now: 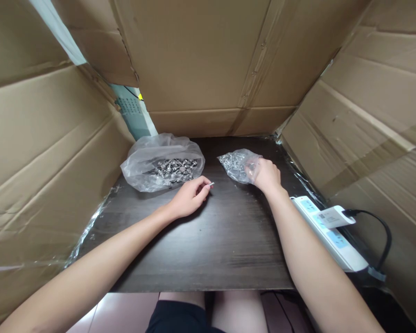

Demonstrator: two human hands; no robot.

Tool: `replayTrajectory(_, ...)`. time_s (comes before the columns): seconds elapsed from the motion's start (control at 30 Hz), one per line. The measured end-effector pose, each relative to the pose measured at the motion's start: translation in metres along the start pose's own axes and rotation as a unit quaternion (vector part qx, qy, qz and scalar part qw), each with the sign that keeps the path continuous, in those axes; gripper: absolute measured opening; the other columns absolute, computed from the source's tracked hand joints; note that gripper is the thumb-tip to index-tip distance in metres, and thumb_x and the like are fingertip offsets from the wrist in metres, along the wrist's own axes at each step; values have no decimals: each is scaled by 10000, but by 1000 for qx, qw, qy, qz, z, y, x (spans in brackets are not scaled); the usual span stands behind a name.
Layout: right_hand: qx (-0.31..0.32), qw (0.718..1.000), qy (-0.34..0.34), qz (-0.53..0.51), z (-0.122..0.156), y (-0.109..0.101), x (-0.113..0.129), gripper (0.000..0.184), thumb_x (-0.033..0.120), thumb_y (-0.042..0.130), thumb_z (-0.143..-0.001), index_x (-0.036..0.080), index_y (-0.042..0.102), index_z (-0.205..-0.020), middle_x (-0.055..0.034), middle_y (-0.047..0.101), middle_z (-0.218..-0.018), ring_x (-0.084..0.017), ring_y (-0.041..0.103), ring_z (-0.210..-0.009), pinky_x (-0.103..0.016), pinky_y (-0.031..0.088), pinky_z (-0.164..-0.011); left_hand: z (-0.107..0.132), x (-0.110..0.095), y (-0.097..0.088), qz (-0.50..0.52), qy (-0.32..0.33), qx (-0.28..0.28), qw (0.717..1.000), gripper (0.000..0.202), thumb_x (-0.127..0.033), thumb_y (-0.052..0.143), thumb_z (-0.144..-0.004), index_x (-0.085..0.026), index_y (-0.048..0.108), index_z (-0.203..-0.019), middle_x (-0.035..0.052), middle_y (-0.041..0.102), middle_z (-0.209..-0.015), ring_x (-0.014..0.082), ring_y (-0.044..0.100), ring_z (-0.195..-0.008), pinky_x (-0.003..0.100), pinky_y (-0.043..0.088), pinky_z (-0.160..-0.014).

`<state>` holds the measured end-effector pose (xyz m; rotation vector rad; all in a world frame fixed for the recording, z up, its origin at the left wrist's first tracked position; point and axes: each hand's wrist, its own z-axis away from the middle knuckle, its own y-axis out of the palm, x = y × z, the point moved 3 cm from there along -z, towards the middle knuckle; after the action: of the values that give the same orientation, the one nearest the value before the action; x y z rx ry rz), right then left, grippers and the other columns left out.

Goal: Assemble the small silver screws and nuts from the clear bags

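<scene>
My left hand (190, 196) rests on the dark wooden table (211, 240), its fingers pinched on a small metal screw (210, 185). Just behind it lies a large clear plastic bag (161, 162) holding a heap of small metal parts. My right hand (265, 175) reaches into a smaller clear bag of screws (236, 164) at the back middle of the table; its fingers are inside the bag, curled among the screws, and what they hold is hidden.
Cardboard walls (48, 152) stand close on the left, back and right of the table. A white power strip (327, 231) with a black cable (381, 231) lies along the right edge. My knees show below the table's front edge.
</scene>
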<state>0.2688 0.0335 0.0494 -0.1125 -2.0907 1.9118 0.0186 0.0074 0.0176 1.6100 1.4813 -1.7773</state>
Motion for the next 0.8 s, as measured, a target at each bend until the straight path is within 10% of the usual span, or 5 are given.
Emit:
replayTrajectory(0.37,-95,976,-82,-178,-17,20,-15,200,325,637,-851,185,755,-932,-119,766,-1007,-288,719,-941,-368,534,-869,0,1,0,-8,2,1,1000,260,-401,453,-1016,-174,569,-969,-17,599,-690,138,584,-613,259,433,-631)
replayTrajectory(0.57,-25,949,-152,-276,-16,29,-4,189,320,699,-806,165,777,-881,-81,777,-904,-234,709,-826,-308,531,-788,0,1,-1,-9,2,4,1000,258,-401,448,-1013,-176,564,-964,-11,607,-698,142,584,-614,262,434,-628)
replayTrajectory(0.8,-7,993,-77,-91,-8,8,-13,266,278,677,-826,192,803,-1043,-108,780,-1054,-276,730,-950,-324,525,-822,0,2,0,-8,1,6,1000,254,-401,452,-1011,-176,562,-963,-16,598,-686,139,579,-606,258,434,-625)
